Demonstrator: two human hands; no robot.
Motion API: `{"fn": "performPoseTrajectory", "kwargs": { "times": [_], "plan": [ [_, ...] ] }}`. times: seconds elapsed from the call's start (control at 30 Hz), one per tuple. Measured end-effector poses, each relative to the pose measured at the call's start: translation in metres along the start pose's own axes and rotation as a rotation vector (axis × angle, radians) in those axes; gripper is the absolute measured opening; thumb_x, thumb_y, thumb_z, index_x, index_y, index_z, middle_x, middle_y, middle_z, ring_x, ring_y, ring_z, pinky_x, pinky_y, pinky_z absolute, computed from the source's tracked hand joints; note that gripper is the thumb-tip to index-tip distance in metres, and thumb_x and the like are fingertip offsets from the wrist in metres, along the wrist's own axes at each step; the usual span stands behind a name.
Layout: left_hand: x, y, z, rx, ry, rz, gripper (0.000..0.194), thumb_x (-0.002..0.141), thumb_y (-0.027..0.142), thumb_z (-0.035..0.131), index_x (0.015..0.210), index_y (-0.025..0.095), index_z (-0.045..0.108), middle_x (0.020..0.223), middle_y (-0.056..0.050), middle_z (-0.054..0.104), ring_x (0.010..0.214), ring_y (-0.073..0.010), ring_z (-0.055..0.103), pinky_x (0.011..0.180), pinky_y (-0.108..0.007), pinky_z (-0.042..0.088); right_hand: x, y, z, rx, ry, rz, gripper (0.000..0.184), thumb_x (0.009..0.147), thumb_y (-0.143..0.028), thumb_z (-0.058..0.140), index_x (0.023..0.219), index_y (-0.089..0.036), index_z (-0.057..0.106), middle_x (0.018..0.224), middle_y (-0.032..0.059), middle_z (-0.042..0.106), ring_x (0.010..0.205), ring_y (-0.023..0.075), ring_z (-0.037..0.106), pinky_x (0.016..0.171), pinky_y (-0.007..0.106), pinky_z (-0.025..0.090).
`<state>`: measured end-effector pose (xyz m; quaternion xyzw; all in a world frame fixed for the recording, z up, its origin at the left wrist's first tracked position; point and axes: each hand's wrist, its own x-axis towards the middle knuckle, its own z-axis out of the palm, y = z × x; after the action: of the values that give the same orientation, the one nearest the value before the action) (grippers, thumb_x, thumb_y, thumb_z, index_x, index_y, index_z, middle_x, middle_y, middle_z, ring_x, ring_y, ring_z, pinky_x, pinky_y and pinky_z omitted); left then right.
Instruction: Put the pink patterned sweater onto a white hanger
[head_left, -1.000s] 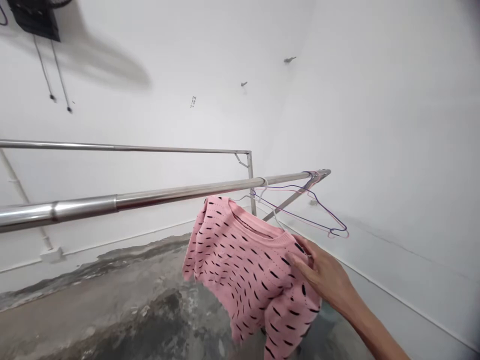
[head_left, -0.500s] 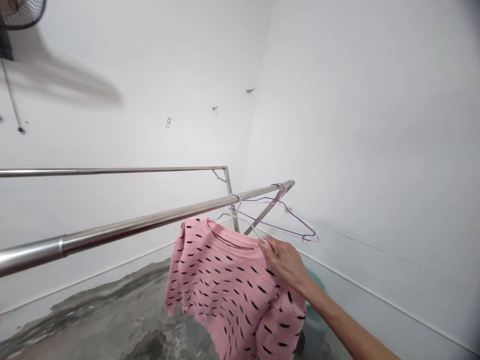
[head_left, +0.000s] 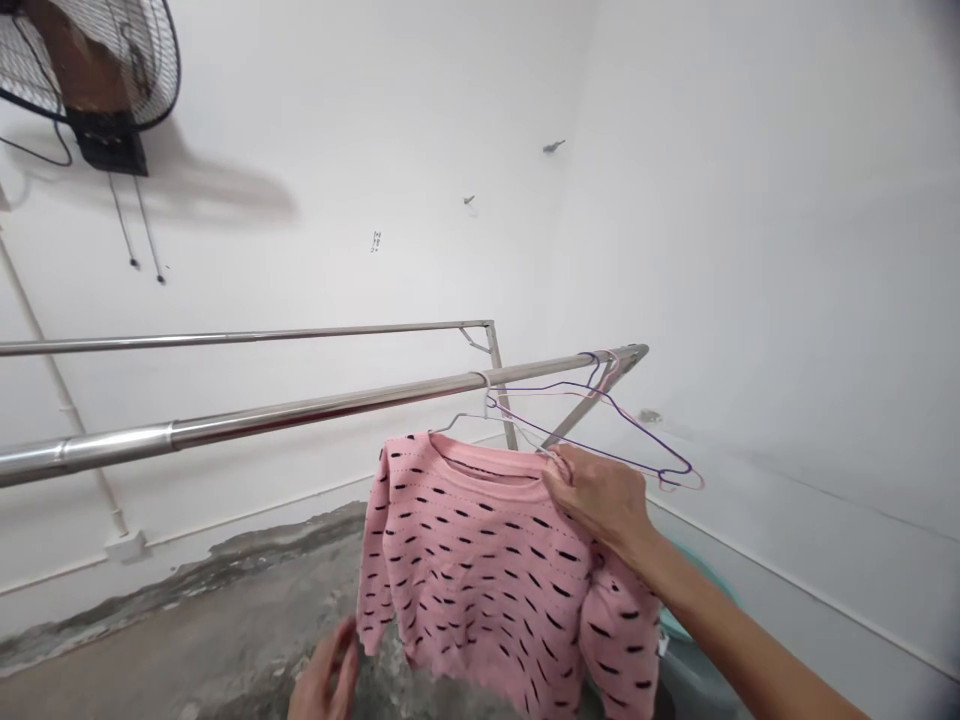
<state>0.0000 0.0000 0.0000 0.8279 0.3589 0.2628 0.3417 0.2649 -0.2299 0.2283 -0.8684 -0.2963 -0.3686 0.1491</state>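
A pink knit sweater with black dashes hangs from a white wire hanger hooked on the near steel rail. My right hand is closed on the sweater's right shoulder, where the hanger's end sits. At the bottom edge my left hand rises with its fingers loosely apart, just below the sweater's left sleeve and holding nothing. Purple and pink empty wire hangers hang at the rail's far end, just beyond my right hand.
A second steel rail runs behind the first, near the white wall. A wall fan with dangling cords is mounted at the top left. The floor is grey concrete. A teal tub shows below my right forearm.
My right hand has moved up from the sweater's front to its shoulder at the hanger. My left hand has come into view at the bottom. The view has shifted.
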Motion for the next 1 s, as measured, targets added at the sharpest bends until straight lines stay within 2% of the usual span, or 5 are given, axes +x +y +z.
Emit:
{"fn": "performPoseTrajectory", "kwargs": {
  "times": [0.2, 0.37, 0.63, 0.8, 1.0],
  "plan": [
    [0.09, 0.149, -0.034, -0.03, 0.233, 0.668, 0.041, 0.093, 0.036, 0.039, 0.13, 0.021, 0.05, 0.13, -0.013, 0.055, 0.123, -0.0271, 0.051, 0.1, -0.044, 0.047, -0.003, 0.006, 0.021, 0.112, 0.062, -0.045, 0.025, 0.077, -0.023, 0.044, 0.081, -0.02, 0.069, 0.078, 0.0031, 0.071, 0.072, 0.0204, 0.063, 0.059, 0.029, 0.031],
    [0.144, 0.222, -0.036, 0.085, 0.223, 0.746, 0.049, 0.09, 0.031, 0.046, 0.137, 0.018, 0.042, 0.136, -0.013, 0.05, 0.13, -0.0289, 0.043, 0.11, -0.051, 0.036, -0.003, 0.011, 0.032, 0.234, 0.072, -0.108, 0.031, 0.074, -0.018, 0.044, 0.091, -0.018, 0.07, 0.087, 0.0035, 0.072, 0.078, 0.0198, 0.064, 0.067, 0.029, 0.039],
    [0.168, 0.241, -0.031, 0.028, 0.124, 0.86, 0.032, 0.094, 0.032, 0.036, 0.088, 0.021, 0.065, 0.079, -0.003, 0.063, 0.082, -0.0192, 0.058, 0.084, -0.036, 0.044, -0.016, 0.03, 0.029, 0.379, 0.063, -0.084, 0.035, 0.072, -0.011, 0.042, 0.094, -0.016, 0.068, 0.087, 0.0038, 0.069, 0.087, 0.0173, 0.06, 0.085, 0.028, 0.043],
    [0.173, 0.233, -0.032, 0.196, 0.193, 0.958, 0.033, 0.095, 0.028, 0.032, 0.088, 0.02, 0.063, 0.08, -0.004, 0.061, 0.082, -0.0209, 0.054, 0.082, -0.036, 0.04, -0.034, 0.044, 0.017, 0.32, 0.087, 0.171, 0.031, 0.078, -0.015, 0.046, 0.1, -0.018, 0.068, 0.1, 0.0041, 0.066, 0.094, 0.0194, 0.059, 0.077, 0.028, 0.043],
    [0.174, 0.228, -0.027, 0.177, 0.238, 0.99, 0.03, 0.097, 0.027, 0.032, 0.093, 0.02, 0.061, 0.087, -0.004, 0.062, 0.088, -0.0205, 0.054, 0.084, -0.034, 0.04, -0.059, 0.051, 0.005, 0.038, 0.145, 0.266, 0.029, 0.089, -0.032, 0.05, 0.111, -0.026, 0.068, 0.097, 0.004, 0.063, 0.064, 0.0161, 0.059, 0.052, 0.028, 0.03]
  ]
}}
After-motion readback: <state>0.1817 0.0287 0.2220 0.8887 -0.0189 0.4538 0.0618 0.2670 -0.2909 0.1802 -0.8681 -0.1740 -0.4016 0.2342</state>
